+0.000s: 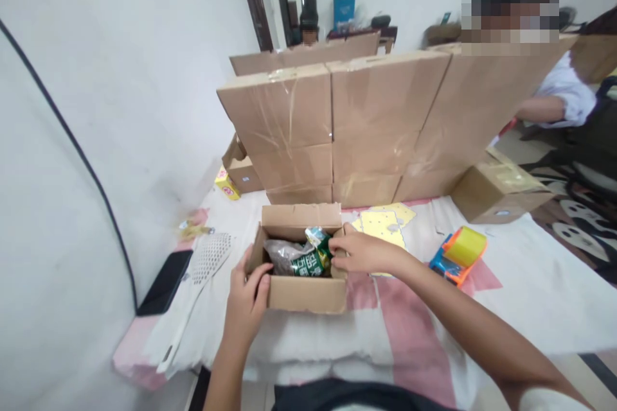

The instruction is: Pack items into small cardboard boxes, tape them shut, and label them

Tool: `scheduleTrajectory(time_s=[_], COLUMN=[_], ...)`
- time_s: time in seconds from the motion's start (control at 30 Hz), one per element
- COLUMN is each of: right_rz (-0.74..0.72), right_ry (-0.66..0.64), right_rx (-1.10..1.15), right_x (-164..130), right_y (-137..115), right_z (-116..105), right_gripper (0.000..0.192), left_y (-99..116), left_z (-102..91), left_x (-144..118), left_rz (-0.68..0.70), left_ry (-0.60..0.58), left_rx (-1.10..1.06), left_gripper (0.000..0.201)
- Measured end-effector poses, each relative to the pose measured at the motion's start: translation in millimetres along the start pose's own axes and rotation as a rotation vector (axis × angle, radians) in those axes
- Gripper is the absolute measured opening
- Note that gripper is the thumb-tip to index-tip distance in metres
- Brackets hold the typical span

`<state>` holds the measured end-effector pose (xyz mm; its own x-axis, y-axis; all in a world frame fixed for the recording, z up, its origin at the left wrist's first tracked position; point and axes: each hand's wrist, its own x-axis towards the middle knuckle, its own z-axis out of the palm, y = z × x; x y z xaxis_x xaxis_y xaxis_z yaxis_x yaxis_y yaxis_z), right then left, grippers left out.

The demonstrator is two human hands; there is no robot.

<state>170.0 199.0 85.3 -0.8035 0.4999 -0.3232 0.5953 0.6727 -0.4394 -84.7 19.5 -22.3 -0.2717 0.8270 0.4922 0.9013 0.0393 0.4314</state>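
both hands (247,295) (359,252) grip open carton (303,292) containing snack packets (301,258).

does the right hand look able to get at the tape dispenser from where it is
Probably yes: the right hand rests at the open box, and the tape dispenser lies just beside that forearm on bare cloth, nothing between.
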Motion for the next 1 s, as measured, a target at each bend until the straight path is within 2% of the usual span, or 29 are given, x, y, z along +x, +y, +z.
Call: scheduleTrajectory(time_s=[0.07, 0.13, 0.23, 0.37, 0.53, 0.63, 0.7, 0.77, 0.83, 0.9, 1.0], right_rz=[-0.075, -0.088, -0.066, -0.093, -0.213, -0.306, -0.412, -0.48, -0.479, -0.461, -0.482], right_ry=[0.061, 0.138, 0.233, 0.364, 0.627, 0.744, 0.787, 0.771, 0.721, 0.684, 0.674], right_rx=[0.062, 0.073, 0.06, 0.105, 0.293, 0.498, 0.587, 0.625, 0.639, 0.65, 0.658], right_x=[-6.0, -12.4, -20.0, -20.3, 0.4, 13.0, 16.0, 14.5, 11.1, 8.4, 7.4], right_y=[12.0, 19.2, 23.6, 34.1, 57.0, 63.9, 65.3, 66.6, 68.8, 71.2, 72.1], right_z=[9.1, 19.0, 30.1, 42.4, 80.4, 102.7, 109.0, 109.1, 107.3, 107.3, 111.7], right_gripper=[0.032, 0.04, 0.048, 0.054, 0.077, 0.086, 0.078, 0.064, 0.056, 0.058, 0.064], left_y=[-3.6, -7.3, -12.1, -18.2, -31.5, -36.9, -38.4, -39.7, -41.8, -43.6, -41.8], left_z=[3.4, 4.2, 1.1, -1.4, 0.9, -4.3, -9.4, -12.4, -11.9, -8.4, 0.1], left_x=[2.0, 3.8, 4.8, -0.2, -8.7, -7.3, -5.0, -2.9, -0.1, 6.2, 24.2], left_rz=[0.139, 0.236, 0.321, 0.396, 0.472, 0.428, 0.414, 0.403, 0.368, 0.238, -0.096], left_ry=[0.037, 0.033, 0.006, -0.037, -0.003, -0.004, -0.007, 0.034, 0.081, 0.123, 0.18], left_rx=[-0.013, -0.014, 0.018, 0.06, 0.113, 0.112, 0.066, 0.016, -0.039, -0.085, -0.134], left_gripper=[0.03, 0.029, 0.035, 0.053, 0.108, 0.102, 0.093, 0.085, 0.077, 0.065, 0.052])
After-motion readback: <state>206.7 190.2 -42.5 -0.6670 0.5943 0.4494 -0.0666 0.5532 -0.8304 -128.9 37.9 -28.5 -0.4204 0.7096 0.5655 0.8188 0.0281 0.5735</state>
